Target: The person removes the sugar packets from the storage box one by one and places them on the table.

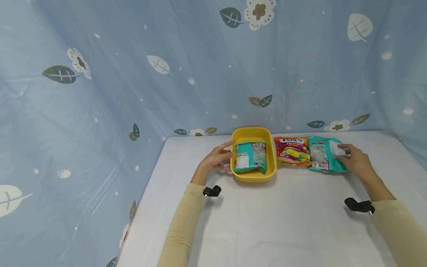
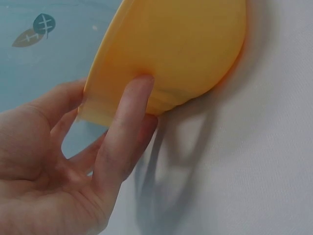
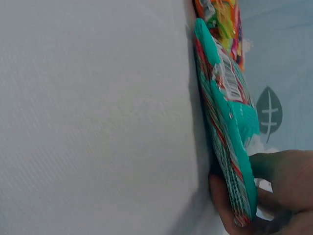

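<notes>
White-covered tabletop with a blue leaf-and-flower printed cloth hung behind and to the left.

Yellow tub sits near the far edge, roughly centre. Inside it a teal packet lies flat, white label panel on its left part; the print is too small to read.

Left hand is at 9 o'clock of the yellow tub, fingers straight and spread against its outer left wall, thumb toward the near corner. The left wrist view shows one finger laid flat on the yellow wall under the rim; the grip presses rather than curls round anything.

At 3 o'clock of the tub, just beside it, lies an orange sweet bag. "FOX'S" and "FRUITS" can be read along its top; fruit pictures below. Its right edge touches or is slightly overlapped by a second teal packet, which carries a white panel with a barcode near its lower end.

Right hand is at 3 o'clock of this second teal packet, pinching its right edge. The right wrist view shows the thumb above and the fingers under the packet edge, with that end raised a little off the tabletop while the far end rests near the orange bag.

Both forearms are in beige sleeves; a black wrist mount shows on each.
</notes>
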`<state>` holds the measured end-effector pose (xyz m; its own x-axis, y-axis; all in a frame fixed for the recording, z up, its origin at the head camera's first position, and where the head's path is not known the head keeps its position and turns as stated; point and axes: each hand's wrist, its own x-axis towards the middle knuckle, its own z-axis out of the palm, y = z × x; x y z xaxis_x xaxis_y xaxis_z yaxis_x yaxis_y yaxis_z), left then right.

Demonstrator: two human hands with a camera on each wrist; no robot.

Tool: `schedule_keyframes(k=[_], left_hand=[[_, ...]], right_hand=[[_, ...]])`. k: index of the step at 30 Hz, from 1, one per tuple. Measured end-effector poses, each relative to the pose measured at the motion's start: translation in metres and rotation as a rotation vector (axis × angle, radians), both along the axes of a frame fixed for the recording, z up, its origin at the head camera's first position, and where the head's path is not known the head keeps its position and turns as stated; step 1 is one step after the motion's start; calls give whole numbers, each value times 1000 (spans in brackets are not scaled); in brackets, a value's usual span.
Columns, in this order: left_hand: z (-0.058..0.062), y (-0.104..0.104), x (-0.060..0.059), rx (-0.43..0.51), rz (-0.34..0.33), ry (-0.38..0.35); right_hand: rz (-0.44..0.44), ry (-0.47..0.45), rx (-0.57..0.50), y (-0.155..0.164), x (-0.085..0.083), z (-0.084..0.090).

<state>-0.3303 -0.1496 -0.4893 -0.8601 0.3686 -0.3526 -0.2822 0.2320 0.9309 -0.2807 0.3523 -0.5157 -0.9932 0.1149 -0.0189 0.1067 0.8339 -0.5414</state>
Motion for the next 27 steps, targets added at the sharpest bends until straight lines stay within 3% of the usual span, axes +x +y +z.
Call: schedule_keyframes(k=[10, 19, 27], left_hand=[[-2, 0, 0, 20, -1, -11], [0, -1, 1, 28, 2, -16], [-1, 1, 1, 41, 11, -30]], right_hand=[[-11, -16, 181, -8, 9, 5], [1, 38, 228, -13, 14, -1], [1, -43, 261, -8, 20, 6]])
